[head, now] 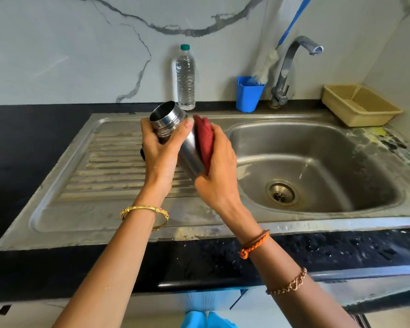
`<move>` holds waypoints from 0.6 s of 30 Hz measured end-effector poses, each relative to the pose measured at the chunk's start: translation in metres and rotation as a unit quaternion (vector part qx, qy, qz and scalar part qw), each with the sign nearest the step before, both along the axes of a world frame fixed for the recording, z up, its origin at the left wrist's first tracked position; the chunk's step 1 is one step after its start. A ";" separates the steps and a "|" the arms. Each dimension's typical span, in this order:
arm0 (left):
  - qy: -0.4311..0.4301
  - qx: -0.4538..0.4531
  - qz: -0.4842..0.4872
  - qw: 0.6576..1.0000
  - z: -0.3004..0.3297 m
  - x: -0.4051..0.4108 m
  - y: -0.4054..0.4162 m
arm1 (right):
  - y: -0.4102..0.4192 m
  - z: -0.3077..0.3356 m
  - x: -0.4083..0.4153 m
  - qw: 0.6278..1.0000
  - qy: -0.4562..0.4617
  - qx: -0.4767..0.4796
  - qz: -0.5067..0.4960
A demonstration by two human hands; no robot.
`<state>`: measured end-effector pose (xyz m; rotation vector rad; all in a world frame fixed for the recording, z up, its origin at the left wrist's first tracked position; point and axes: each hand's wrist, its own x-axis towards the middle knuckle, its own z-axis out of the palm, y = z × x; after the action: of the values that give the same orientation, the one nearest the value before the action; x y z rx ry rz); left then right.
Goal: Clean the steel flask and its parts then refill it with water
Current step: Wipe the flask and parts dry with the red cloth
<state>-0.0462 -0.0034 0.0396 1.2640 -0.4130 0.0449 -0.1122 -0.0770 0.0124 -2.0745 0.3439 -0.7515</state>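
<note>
The steel flask [168, 119] is tilted in the air above the draining board, its open mouth pointing up and to the left, with no lid on it. My left hand [161, 150] grips it around the threaded neck. My right hand [219, 166] holds a red cloth [204, 138] pressed against the right side of the flask's body. A small dark object [142, 152] peeks out behind my left hand on the draining board; I cannot tell what it is.
The steel sink basin [317, 166] with its drain lies to the right, the tap [291, 67] behind it. A clear water bottle [185, 76], a blue cup [249, 94] holding a blue-handled brush, and a beige basket [360, 105] stand along the back.
</note>
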 end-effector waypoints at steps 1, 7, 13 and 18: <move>-0.003 0.005 0.001 1.000 0.000 0.000 0.002 | 0.004 0.003 0.000 1.000 -0.012 -0.020 0.008; 0.037 0.003 0.029 0.999 0.000 0.010 0.020 | -0.011 -0.044 -0.013 0.995 0.080 -0.048 -0.039; 0.014 0.027 -0.004 1.000 0.003 0.007 0.020 | -0.015 -0.021 -0.013 0.987 0.153 0.049 -0.023; 0.012 0.036 -0.048 0.998 0.006 0.003 0.021 | 0.009 0.011 0.001 0.999 -0.014 -0.036 0.025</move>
<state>-0.0427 0.0176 0.0453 1.3133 -0.4575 -0.0658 -0.1117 -0.0675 0.0233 -2.1289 0.2523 -0.7728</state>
